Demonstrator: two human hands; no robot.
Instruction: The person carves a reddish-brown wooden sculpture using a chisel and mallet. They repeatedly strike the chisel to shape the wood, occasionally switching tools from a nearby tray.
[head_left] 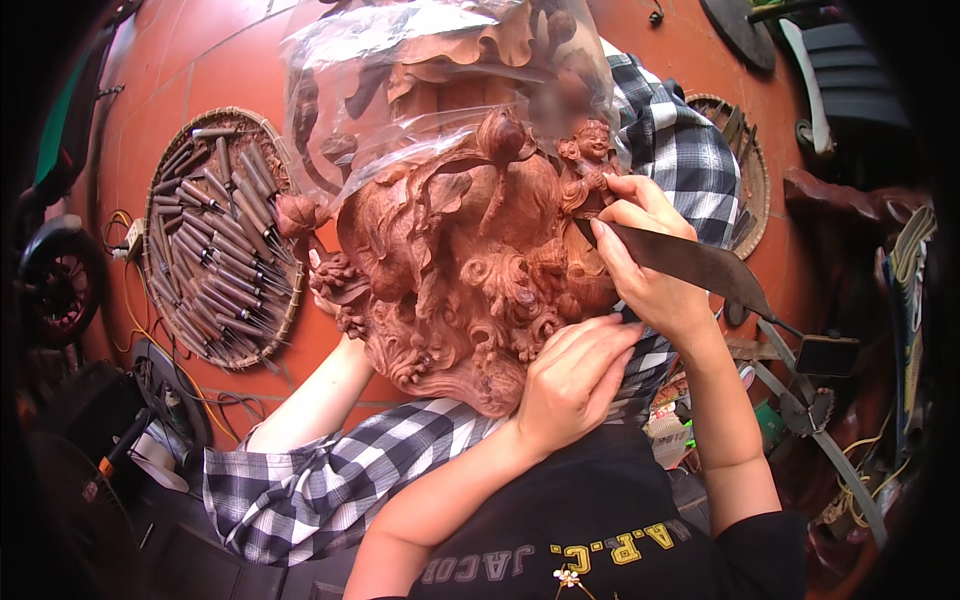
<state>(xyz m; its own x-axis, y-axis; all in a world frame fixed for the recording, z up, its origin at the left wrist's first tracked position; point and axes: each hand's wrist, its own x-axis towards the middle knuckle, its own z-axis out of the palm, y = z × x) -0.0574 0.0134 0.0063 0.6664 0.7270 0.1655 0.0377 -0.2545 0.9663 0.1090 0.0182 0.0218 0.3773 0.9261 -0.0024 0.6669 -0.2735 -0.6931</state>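
While the left hand (575,375) rests open-fingered against the reddish wood carving (470,270), the right hand (645,255) grips a dark flat blade (690,262). Its tip meets the small carved figure (588,160).

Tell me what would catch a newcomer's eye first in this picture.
A large, ornate reddish wood carving fills the centre, its top under clear plastic sheeting. The right hand holds a flat dark blade against the carving's right side, while the left hand rests on its lower edge. At left, a round woven tray of carving chisels lies on the red floor.
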